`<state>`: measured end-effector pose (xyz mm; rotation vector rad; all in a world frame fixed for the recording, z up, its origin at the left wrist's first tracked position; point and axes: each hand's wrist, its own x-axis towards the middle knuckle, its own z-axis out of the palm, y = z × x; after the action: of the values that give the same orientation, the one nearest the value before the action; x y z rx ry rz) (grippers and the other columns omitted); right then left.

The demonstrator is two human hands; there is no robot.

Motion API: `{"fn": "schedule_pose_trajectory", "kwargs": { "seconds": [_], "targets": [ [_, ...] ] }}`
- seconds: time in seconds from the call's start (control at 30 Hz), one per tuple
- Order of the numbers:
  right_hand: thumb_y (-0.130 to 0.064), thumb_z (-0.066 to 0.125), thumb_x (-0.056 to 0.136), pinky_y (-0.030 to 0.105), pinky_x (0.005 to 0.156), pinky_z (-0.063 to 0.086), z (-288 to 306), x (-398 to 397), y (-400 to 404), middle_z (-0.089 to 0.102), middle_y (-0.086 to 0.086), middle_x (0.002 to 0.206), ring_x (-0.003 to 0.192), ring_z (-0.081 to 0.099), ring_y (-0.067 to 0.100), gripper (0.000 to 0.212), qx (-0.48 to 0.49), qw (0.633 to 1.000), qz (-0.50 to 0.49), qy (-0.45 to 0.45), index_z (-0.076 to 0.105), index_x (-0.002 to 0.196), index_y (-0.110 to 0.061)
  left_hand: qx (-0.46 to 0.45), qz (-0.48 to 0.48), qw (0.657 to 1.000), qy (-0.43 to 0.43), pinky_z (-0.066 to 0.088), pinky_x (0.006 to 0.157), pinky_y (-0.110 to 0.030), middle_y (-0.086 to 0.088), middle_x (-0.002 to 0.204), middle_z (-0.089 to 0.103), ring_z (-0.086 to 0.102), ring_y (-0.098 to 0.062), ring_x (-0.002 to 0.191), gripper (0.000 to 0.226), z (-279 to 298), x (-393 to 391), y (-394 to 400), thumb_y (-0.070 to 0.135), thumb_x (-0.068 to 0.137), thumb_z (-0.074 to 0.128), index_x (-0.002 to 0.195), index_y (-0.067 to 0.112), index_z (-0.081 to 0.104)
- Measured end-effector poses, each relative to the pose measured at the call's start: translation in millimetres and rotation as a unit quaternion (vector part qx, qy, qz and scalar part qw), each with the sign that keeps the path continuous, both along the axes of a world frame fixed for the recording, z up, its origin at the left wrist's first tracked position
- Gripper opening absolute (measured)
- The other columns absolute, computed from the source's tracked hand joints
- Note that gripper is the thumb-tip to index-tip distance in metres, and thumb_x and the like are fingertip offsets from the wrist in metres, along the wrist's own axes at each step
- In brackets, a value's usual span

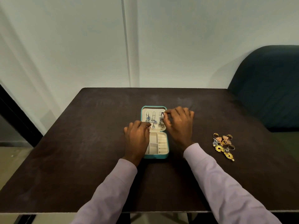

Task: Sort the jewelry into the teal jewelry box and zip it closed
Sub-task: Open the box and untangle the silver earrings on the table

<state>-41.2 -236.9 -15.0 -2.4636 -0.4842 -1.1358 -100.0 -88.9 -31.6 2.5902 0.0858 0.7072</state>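
Lilac sleeves (226, 183) reach over the dark tabletop (80, 143) to the open teal jewelry box (167, 147).
My right hand (179, 125) pinches an earring (161, 118) in the lid; my left hand (137, 136) rests curled on the box's left edge; loose jewelry (224, 146) lies right.

A dark brown table (97, 143) fills the lower frame before a pale wall (194, 46) with a vertical seam; a dark teal chair (271, 88) sits at right, tan floor (11, 160) lower left.
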Motion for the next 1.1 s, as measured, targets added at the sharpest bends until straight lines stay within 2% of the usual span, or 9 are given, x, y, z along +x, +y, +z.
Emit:
{"fn": "schedule_pose_trajectory", "kwargs": {
  "seconds": [0.27,0.43,0.57,0.7,0.77,0.9,0.97,1.03,1.1],
  "targets": [
    [-0.031,0.051,0.086,0.028,0.071,0.024,14,-8,-8,0.062,0.002,0.082,0.082,0.041,0.014,0.023,0.015,0.999,0.036,-0.007,0.068,0.086,-0.016,-0.070,-0.008,0.997,-0.008,0.022,0.082,-0.025,0.000,0.115,0.060,0.050,-0.018,0.105,0.026,20,-1,-11,0.031,0.092,0.052,0.113,0.021,0.063],
    [-0.029,0.055,0.085,0.023,0.071,0.021,28,-17,-22,0.061,-0.002,0.082,0.081,0.047,0.015,0.017,0.045,0.996,0.072,-0.002,0.068,0.086,-0.017,-0.109,-0.039,0.993,-0.002,0.025,0.085,-0.029,0.002,0.118,0.059,0.048,-0.020,0.111,0.034,34,-1,-29,0.038,0.089,0.055,0.121,0.025,0.059],
    [-0.031,0.055,0.085,0.025,0.072,0.029,35,-27,-33,0.061,-0.005,0.082,0.080,0.049,0.013,0.017,0.075,0.990,0.114,0.047,0.068,0.087,-0.019,-0.121,-0.072,0.990,0.019,0.026,0.088,-0.031,0.005,0.119,0.060,0.048,-0.017,0.114,0.037,39,-1,-42,0.041,0.088,0.056,0.121,0.026,0.059],
    [-0.023,0.060,0.085,0.029,0.073,0.041,39,-40,-44,0.064,-0.007,0.083,0.080,0.054,0.010,0.008,0.130,0.974,0.156,0.099,0.067,0.085,-0.018,-0.145,-0.114,0.983,0.010,0.040,0.088,-0.039,0.000,0.103,0.069,0.059,-0.024,0.094,0.024,41,-6,-56,0.034,0.087,0.059,0.106,0.021,0.067],
    [-0.016,0.063,0.085,0.023,0.070,0.043,37,-47,-49,0.065,-0.008,0.081,0.077,0.055,0.006,0.004,0.184,0.958,0.177,0.132,0.066,0.084,-0.017,-0.153,-0.136,0.979,-0.001,0.046,0.081,-0.046,-0.003,0.093,0.071,0.062,-0.026,0.083,0.021,40,-9,-62,0.030,0.088,0.058,0.101,0.018,0.069],
    [-0.008,0.060,0.087,0.024,0.062,0.050,26,-53,-60,0.065,-0.002,0.077,0.071,0.060,0.014,0.010,0.298,0.910,0.188,0.219,0.064,0.083,-0.016,-0.165,-0.168,0.972,0.002,0.049,0.082,-0.046,0.001,0.100,0.071,0.063,-0.021,0.091,0.022,36,-15,-73,0.029,0.089,0.057,0.108,0.021,0.067],
    [-0.005,0.056,0.088,0.024,0.061,0.050,20,-55,-65,0.066,0.008,0.078,0.071,0.063,0.018,0.015,0.360,0.873,0.192,0.267,0.063,0.081,-0.016,-0.178,-0.166,0.970,0.011,0.049,0.081,-0.044,0.003,0.098,0.071,0.063,-0.018,0.090,0.021,35,-18,-76,0.029,0.088,0.059,0.107,0.023,0.065],
    [-0.003,0.050,0.091,0.019,0.055,0.045,18,-58,-68,0.066,0.017,0.079,0.065,0.061,0.015,0.017,0.423,0.828,0.192,0.315,0.060,0.080,-0.012,-0.206,-0.157,0.965,0.030,0.050,0.075,-0.040,0.004,0.084,0.068,0.062,-0.014,0.080,0.014,36,-20,-77,0.028,0.086,0.063,0.098,0.022,0.062],
    [-0.003,0.046,0.092,0.021,0.051,0.042,17,-62,-70,0.065,0.017,0.076,0.060,0.059,0.013,0.018,0.481,0.782,0.186,0.350,0.059,0.080,-0.010,-0.211,-0.158,0.964,0.047,0.050,0.069,-0.034,0.005,0.076,0.064,0.061,-0.011,0.072,0.012,37,-21,-78,0.028,0.084,0.065,0.093,0.021,0.060]
  ]
}}
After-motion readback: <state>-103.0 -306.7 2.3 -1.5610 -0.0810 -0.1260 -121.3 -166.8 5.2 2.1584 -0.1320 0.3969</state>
